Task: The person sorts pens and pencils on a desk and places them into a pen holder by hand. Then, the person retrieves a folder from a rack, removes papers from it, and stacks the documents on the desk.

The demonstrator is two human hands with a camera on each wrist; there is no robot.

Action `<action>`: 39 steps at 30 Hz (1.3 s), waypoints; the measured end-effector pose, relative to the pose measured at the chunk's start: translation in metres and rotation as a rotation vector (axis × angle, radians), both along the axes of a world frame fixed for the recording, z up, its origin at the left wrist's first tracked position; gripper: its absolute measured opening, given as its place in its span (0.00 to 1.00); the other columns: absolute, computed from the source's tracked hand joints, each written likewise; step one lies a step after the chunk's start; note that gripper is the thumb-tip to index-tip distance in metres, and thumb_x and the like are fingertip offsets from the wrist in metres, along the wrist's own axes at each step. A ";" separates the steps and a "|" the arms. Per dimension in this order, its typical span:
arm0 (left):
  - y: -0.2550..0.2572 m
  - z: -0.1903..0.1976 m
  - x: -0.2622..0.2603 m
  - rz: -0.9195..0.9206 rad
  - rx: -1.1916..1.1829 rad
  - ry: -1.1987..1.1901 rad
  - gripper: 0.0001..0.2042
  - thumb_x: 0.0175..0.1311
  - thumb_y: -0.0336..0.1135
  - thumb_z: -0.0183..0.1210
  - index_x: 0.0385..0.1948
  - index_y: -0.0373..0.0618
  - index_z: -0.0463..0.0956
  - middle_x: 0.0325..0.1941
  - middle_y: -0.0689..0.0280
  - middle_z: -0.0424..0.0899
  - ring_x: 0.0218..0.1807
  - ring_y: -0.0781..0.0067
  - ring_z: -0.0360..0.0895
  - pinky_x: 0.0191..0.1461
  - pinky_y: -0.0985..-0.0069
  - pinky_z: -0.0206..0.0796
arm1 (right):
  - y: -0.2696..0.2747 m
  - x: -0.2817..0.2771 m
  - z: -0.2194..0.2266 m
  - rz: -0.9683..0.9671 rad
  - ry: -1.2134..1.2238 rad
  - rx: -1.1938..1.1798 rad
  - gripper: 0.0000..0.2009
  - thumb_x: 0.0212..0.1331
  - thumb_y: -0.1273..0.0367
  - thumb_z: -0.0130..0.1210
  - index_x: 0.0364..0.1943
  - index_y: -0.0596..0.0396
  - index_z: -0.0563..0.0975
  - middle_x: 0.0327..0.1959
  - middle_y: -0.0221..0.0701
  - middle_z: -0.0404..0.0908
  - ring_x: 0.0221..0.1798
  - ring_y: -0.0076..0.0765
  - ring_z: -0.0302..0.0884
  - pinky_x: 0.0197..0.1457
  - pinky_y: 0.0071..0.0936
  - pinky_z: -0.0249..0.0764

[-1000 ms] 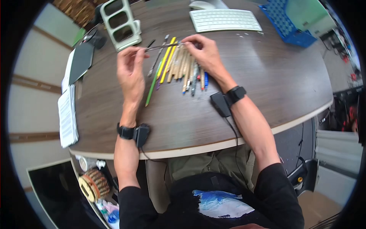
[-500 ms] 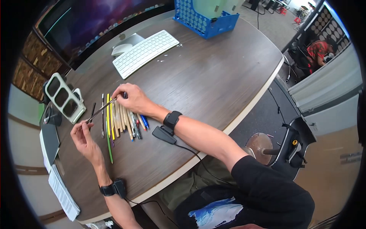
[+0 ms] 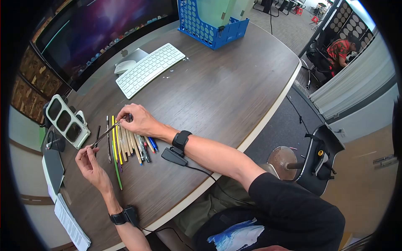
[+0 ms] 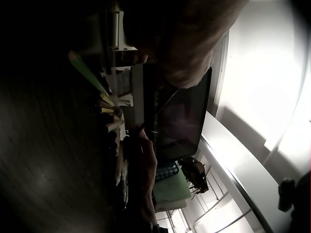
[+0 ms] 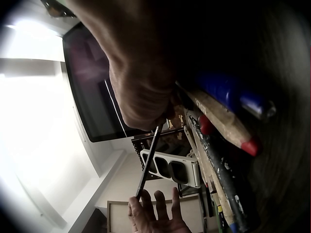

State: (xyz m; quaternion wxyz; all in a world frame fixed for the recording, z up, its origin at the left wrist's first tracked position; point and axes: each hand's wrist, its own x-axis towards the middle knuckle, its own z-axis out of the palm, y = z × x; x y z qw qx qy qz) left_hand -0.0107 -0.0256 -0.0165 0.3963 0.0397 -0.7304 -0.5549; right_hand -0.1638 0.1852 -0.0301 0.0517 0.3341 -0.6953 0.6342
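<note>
In the head view a thin dark pencil (image 3: pixel 107 132) slants between the two hands, above the left side of the desk. My left hand (image 3: pixel 94 168) pinches its lower end between thumb and forefinger, the other fingers loose. The far end is pinched by my right hand (image 3: pixel 144 124), where a small dark object shows among the curled fingers. Below lies a row of wooden pencils (image 3: pixel 125 144), with a green pencil (image 3: pixel 117 173) nearest me and a blue pen (image 3: pixel 153 143) at the right. The right wrist view shows the held pencil (image 5: pixel 148 166) running down to the left fingertips.
Beyond the pencils stands a white three-opening holder (image 3: pixel 63 121). A keyboard (image 3: pixel 150 69), a mouse (image 3: pixel 124 67) and a monitor (image 3: pixel 104 33) are at the back. A blue basket (image 3: pixel 213 35) holds folders; papers (image 3: pixel 71 221) line the left edge. Cables trail from both wrists.
The head view has swung to the right, so desk and hands appear further left. Both hands keep their pinch on the pencil, which slants more in view.
</note>
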 end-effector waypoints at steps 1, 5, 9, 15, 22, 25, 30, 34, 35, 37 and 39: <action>0.000 0.000 0.000 -0.004 0.001 0.001 0.08 0.86 0.31 0.57 0.57 0.40 0.75 0.54 0.62 0.84 0.53 0.73 0.83 0.64 0.72 0.75 | 0.000 0.000 -0.001 -0.002 -0.003 0.007 0.10 0.66 0.68 0.62 0.43 0.61 0.88 0.38 0.41 0.89 0.47 0.42 0.87 0.55 0.38 0.82; -0.002 -0.001 0.000 -0.002 0.001 -0.004 0.08 0.86 0.32 0.57 0.57 0.40 0.75 0.54 0.61 0.84 0.53 0.72 0.83 0.65 0.71 0.75 | -0.003 -0.002 -0.005 -0.019 0.008 0.012 0.10 0.66 0.69 0.62 0.43 0.60 0.89 0.38 0.41 0.89 0.47 0.42 0.87 0.55 0.38 0.82; -0.001 0.000 0.000 -0.001 0.004 -0.003 0.08 0.86 0.32 0.57 0.57 0.40 0.75 0.54 0.61 0.84 0.53 0.72 0.84 0.66 0.70 0.75 | -0.002 -0.002 -0.002 -0.009 -0.012 -0.007 0.10 0.65 0.69 0.62 0.42 0.60 0.89 0.38 0.41 0.89 0.46 0.42 0.87 0.54 0.39 0.82; 0.000 0.000 -0.002 0.049 -0.009 -0.032 0.08 0.85 0.30 0.58 0.57 0.39 0.75 0.53 0.62 0.84 0.53 0.73 0.84 0.64 0.71 0.75 | -0.006 -0.005 -0.009 -0.045 0.100 -0.019 0.08 0.63 0.68 0.65 0.41 0.56 0.89 0.39 0.39 0.90 0.45 0.42 0.87 0.53 0.38 0.82; 0.006 0.005 -0.003 0.051 0.008 -0.012 0.09 0.84 0.32 0.59 0.57 0.39 0.76 0.51 0.62 0.85 0.52 0.71 0.86 0.64 0.70 0.77 | -0.007 -0.007 -0.011 0.001 0.011 0.016 0.10 0.64 0.69 0.60 0.41 0.57 0.90 0.37 0.38 0.91 0.41 0.37 0.86 0.51 0.36 0.82; 0.005 0.006 -0.002 0.048 0.055 -0.018 0.09 0.83 0.33 0.62 0.55 0.40 0.77 0.51 0.64 0.86 0.51 0.75 0.85 0.59 0.76 0.73 | -0.007 -0.007 -0.009 0.048 -0.052 0.059 0.11 0.65 0.68 0.60 0.45 0.55 0.90 0.39 0.35 0.92 0.42 0.33 0.86 0.52 0.33 0.82; 0.001 0.002 -0.004 0.061 0.122 -0.033 0.10 0.83 0.36 0.63 0.54 0.40 0.77 0.50 0.64 0.87 0.50 0.74 0.86 0.58 0.75 0.73 | -0.004 -0.003 -0.006 0.086 -0.041 0.066 0.13 0.71 0.70 0.61 0.54 0.58 0.86 0.45 0.28 0.90 0.44 0.19 0.82 0.51 0.21 0.77; -0.001 0.002 -0.002 0.061 0.143 -0.089 0.11 0.83 0.36 0.63 0.55 0.39 0.77 0.52 0.62 0.87 0.52 0.71 0.87 0.62 0.71 0.76 | -0.004 -0.004 -0.005 0.090 -0.051 0.090 0.13 0.70 0.69 0.63 0.54 0.57 0.86 0.46 0.28 0.90 0.45 0.18 0.82 0.52 0.20 0.77; -0.002 0.002 -0.002 0.054 0.140 -0.108 0.11 0.83 0.35 0.62 0.56 0.39 0.77 0.54 0.61 0.87 0.53 0.68 0.87 0.65 0.67 0.78 | -0.004 -0.004 -0.006 0.097 -0.050 0.091 0.13 0.70 0.69 0.63 0.54 0.57 0.86 0.46 0.28 0.90 0.45 0.18 0.82 0.52 0.20 0.77; -0.002 0.003 -0.003 0.054 0.155 -0.099 0.12 0.83 0.37 0.63 0.56 0.40 0.78 0.53 0.62 0.87 0.53 0.68 0.88 0.65 0.67 0.78 | -0.002 -0.002 -0.003 0.065 -0.037 0.125 0.13 0.69 0.68 0.63 0.54 0.57 0.87 0.45 0.27 0.91 0.44 0.18 0.82 0.51 0.19 0.76; -0.001 0.004 -0.002 0.065 0.157 -0.130 0.12 0.82 0.38 0.63 0.55 0.41 0.78 0.52 0.63 0.88 0.52 0.69 0.88 0.64 0.68 0.77 | -0.002 -0.001 -0.002 0.066 -0.041 0.114 0.13 0.69 0.68 0.64 0.53 0.57 0.88 0.41 0.26 0.90 0.42 0.17 0.80 0.49 0.19 0.75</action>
